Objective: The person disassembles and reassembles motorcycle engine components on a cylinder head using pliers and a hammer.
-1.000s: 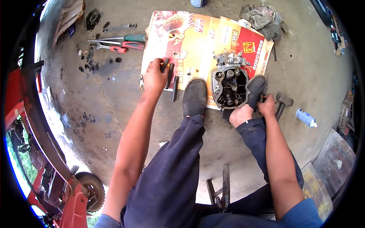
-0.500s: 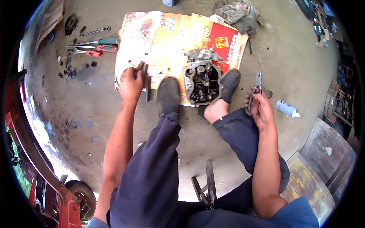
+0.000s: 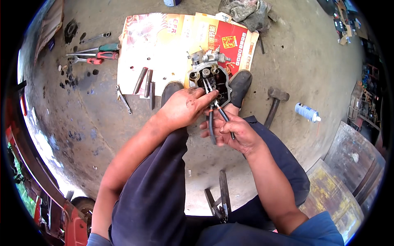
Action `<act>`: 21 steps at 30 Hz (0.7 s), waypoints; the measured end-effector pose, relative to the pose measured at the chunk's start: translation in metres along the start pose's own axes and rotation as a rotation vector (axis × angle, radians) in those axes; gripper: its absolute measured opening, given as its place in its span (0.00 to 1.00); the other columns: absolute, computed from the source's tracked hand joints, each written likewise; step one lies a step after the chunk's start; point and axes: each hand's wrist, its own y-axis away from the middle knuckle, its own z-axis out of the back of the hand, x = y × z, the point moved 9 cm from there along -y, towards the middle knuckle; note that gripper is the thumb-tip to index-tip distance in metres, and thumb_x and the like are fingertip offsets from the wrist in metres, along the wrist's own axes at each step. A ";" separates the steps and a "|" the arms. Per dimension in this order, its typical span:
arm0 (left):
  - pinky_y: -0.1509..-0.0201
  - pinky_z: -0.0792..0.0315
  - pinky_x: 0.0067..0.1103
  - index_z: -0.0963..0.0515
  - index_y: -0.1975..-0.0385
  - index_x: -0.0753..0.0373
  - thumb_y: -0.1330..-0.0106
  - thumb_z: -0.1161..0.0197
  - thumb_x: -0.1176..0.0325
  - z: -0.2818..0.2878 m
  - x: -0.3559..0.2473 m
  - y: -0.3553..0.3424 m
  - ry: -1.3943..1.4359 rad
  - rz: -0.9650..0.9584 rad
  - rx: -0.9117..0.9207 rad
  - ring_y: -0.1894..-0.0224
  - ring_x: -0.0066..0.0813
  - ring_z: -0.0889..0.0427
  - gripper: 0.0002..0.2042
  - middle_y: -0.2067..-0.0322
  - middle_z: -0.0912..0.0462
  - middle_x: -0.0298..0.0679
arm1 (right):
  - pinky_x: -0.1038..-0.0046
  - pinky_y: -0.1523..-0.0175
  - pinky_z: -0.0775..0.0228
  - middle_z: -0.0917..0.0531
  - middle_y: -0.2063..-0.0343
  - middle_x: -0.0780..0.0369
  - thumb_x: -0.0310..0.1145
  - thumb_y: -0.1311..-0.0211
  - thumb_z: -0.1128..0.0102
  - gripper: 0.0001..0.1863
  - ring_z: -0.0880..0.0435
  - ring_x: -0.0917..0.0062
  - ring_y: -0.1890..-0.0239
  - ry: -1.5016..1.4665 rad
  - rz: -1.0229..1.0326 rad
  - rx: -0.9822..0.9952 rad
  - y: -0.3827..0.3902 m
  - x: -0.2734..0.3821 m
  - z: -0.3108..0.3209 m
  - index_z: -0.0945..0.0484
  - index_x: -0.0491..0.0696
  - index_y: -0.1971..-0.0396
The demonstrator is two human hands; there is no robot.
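A metal engine cylinder head with a dark, oily inside stands between my shoes. My right hand holds long-nose pliers by their dark handles, which are spread apart. The jaws of the pliers point away from me into the open top of the casting. My left hand is closed at the near left edge of the cylinder head, its index finger lying across the pliers near their pivot. Its thumb and fingertips are partly hidden. Several dark metal rods lie side by side to the left.
Flattened cardboard lies beneath the cylinder head. Screwdrivers and wrenches are on the floor at left. A hammer and a blue-white bottle lie at right. A grey rag sits at the far edge.
My left hand has left the dark rods and moved right to the cylinder head. My right hand has brought the pliers leftward from beside the hammer, jaws into the casting. The view has shifted slightly.
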 end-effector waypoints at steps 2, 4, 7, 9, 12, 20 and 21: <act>0.56 0.21 0.37 0.25 0.38 0.61 0.42 0.33 0.75 0.003 0.003 0.000 -0.022 0.002 -0.025 0.61 0.47 0.16 0.28 0.64 0.17 0.44 | 0.52 0.36 0.25 0.26 0.36 0.45 0.24 0.45 0.48 0.39 0.22 0.53 0.36 -0.102 -0.003 0.007 -0.005 0.003 -0.011 0.40 0.41 0.28; 0.56 0.21 0.37 0.24 0.39 0.61 0.42 0.33 0.75 0.002 0.009 -0.001 0.016 0.037 -0.065 0.61 0.47 0.16 0.27 0.64 0.17 0.44 | 0.42 0.31 0.32 0.28 0.34 0.44 0.27 0.47 0.45 0.41 0.29 0.49 0.31 -0.115 0.008 0.034 -0.008 0.003 -0.007 0.41 0.42 0.28; 0.53 0.20 0.37 0.24 0.39 0.62 0.41 0.33 0.74 0.002 0.016 0.001 0.033 0.045 -0.108 0.59 0.48 0.15 0.26 0.61 0.17 0.46 | 0.41 0.28 0.36 0.28 0.34 0.45 0.32 0.47 0.42 0.43 0.29 0.48 0.30 -0.175 0.038 0.080 -0.014 -0.001 -0.008 0.41 0.44 0.27; 0.51 0.20 0.36 0.24 0.38 0.63 0.40 0.34 0.74 0.001 0.017 0.003 -0.007 0.020 -0.133 0.56 0.49 0.15 0.27 0.58 0.16 0.47 | 0.41 0.28 0.37 0.28 0.34 0.45 0.32 0.47 0.42 0.43 0.29 0.48 0.31 -0.200 0.043 0.106 -0.021 -0.007 -0.005 0.40 0.47 0.27; 0.51 0.20 0.36 0.25 0.37 0.64 0.40 0.35 0.75 -0.004 0.023 0.005 -0.020 0.032 -0.130 0.56 0.49 0.15 0.27 0.58 0.16 0.47 | 0.41 0.28 0.38 0.27 0.35 0.46 0.32 0.48 0.42 0.43 0.28 0.47 0.31 -0.223 0.051 0.106 -0.026 -0.009 -0.004 0.40 0.49 0.27; 0.51 0.19 0.37 0.23 0.41 0.67 0.42 0.33 0.74 0.000 0.033 0.005 -0.024 0.034 -0.211 0.54 0.51 0.15 0.25 0.55 0.15 0.50 | 0.41 0.29 0.36 0.27 0.36 0.47 0.33 0.42 0.45 0.39 0.26 0.48 0.33 -0.277 0.093 0.130 -0.040 -0.009 -0.010 0.41 0.50 0.28; 0.50 0.19 0.37 0.23 0.41 0.67 0.43 0.32 0.74 -0.001 0.033 0.005 -0.045 0.017 -0.231 0.53 0.51 0.15 0.26 0.54 0.15 0.50 | 0.38 0.28 0.39 0.27 0.35 0.46 0.33 0.44 0.44 0.40 0.27 0.46 0.32 -0.317 0.102 0.121 -0.040 -0.011 -0.010 0.40 0.51 0.28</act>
